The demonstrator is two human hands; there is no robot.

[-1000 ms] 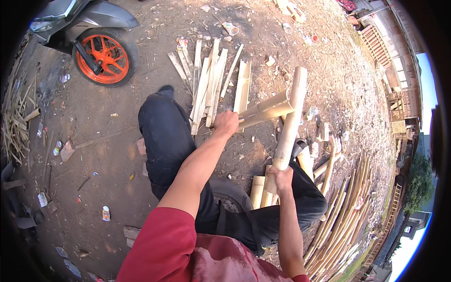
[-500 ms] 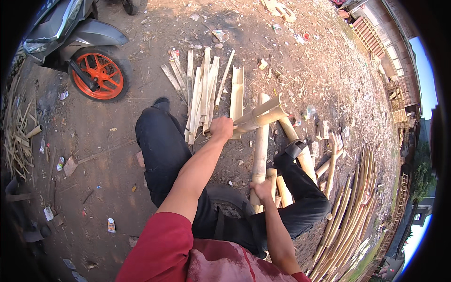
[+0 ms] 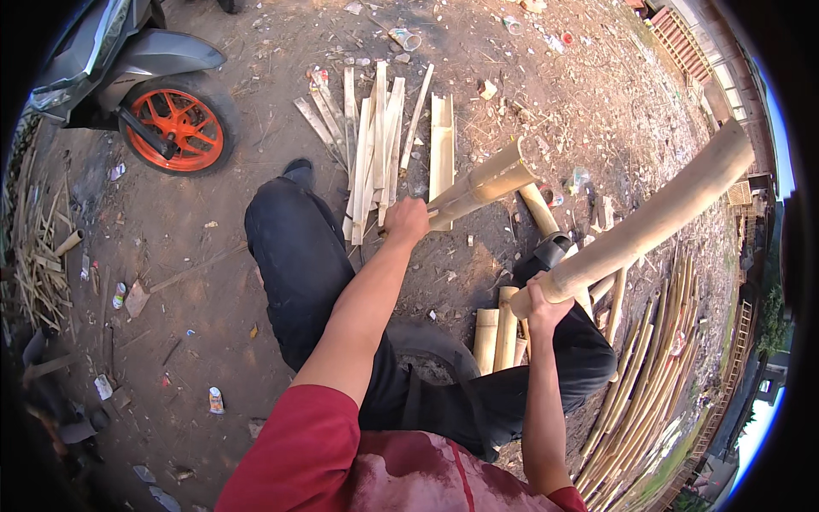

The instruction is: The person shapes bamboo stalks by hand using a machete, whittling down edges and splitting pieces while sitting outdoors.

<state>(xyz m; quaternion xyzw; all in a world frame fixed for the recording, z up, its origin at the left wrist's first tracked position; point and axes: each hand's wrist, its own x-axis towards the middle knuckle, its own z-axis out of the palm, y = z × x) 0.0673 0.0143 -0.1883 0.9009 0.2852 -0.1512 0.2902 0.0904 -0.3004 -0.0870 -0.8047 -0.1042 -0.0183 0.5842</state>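
My left hand (image 3: 408,222) is closed at the near end of a split bamboo piece (image 3: 482,188), which sticks out to the right with its hollow side partly showing. A short end pokes out on the other side of the fist; what the fingers wrap is mostly hidden. My right hand (image 3: 546,307) grips the lower end of a thick bamboo pole (image 3: 657,218), raised and slanting up to the right over my bent leg. Bamboo strips (image 3: 375,154) lie on the ground beyond my left hand, with a halved bamboo channel (image 3: 442,149) beside them.
Short bamboo tubes (image 3: 486,341) stand near my right leg. Long bamboo poles (image 3: 640,358) lie in a bundle at the right. A motorbike with an orange wheel (image 3: 177,125) stands at the far left. Bamboo scraps (image 3: 43,247) and litter are scattered on the dirt ground.
My right hand has lifted the thick bamboo pole from near upright beside the split piece and swung it up to the right. My left hand keeps its grip, slightly higher in view.
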